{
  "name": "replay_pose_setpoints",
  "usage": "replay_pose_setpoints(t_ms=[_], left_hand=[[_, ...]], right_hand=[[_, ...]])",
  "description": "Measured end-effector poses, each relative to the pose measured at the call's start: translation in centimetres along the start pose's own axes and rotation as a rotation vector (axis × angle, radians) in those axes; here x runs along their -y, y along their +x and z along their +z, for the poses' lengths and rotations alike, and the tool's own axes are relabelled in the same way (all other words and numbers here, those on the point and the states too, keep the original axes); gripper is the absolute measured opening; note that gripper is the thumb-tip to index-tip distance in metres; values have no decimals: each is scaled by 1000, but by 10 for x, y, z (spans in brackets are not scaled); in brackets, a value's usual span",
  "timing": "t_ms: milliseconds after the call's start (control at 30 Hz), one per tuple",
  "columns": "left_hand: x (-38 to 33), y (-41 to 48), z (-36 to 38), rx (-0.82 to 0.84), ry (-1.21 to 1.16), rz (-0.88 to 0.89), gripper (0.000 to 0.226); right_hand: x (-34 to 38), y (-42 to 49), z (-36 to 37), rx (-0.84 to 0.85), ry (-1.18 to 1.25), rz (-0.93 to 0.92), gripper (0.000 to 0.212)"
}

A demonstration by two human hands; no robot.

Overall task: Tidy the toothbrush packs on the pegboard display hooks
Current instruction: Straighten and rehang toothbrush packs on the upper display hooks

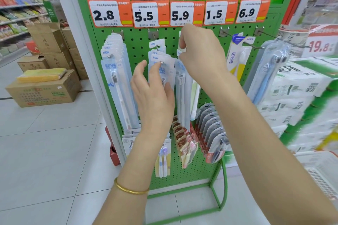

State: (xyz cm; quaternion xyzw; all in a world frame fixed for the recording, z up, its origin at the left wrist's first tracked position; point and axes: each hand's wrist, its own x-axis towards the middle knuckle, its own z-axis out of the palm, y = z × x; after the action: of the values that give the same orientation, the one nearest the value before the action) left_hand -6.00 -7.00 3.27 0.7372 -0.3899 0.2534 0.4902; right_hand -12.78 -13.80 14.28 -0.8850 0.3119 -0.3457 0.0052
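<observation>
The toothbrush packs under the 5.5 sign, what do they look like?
The clear plastic toothbrush packs with white tops marked NEW hang in a short, uneven row on a metal hook of the green pegboard. The front ones sit askew. The left hand lays its fingers on the front pack; the right hand pinches the top of a neighbouring pack.

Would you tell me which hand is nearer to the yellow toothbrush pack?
Right. The right hand pinches a pack just left of the yellow pack; the left hand is lower and farther left, on the middle packs.
</observation>
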Motion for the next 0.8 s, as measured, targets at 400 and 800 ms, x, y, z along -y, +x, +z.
replay_pose_setpoints(t_ms=[400, 800], left_hand=[[-12, -30, -2, -118, -216, -36, 37], [-12, -87, 26, 606, -702, -371, 10]], right_hand=[[-47, -54, 5, 64, 291, 59, 14], [-104, -109, 28, 57, 777, 306, 24]])
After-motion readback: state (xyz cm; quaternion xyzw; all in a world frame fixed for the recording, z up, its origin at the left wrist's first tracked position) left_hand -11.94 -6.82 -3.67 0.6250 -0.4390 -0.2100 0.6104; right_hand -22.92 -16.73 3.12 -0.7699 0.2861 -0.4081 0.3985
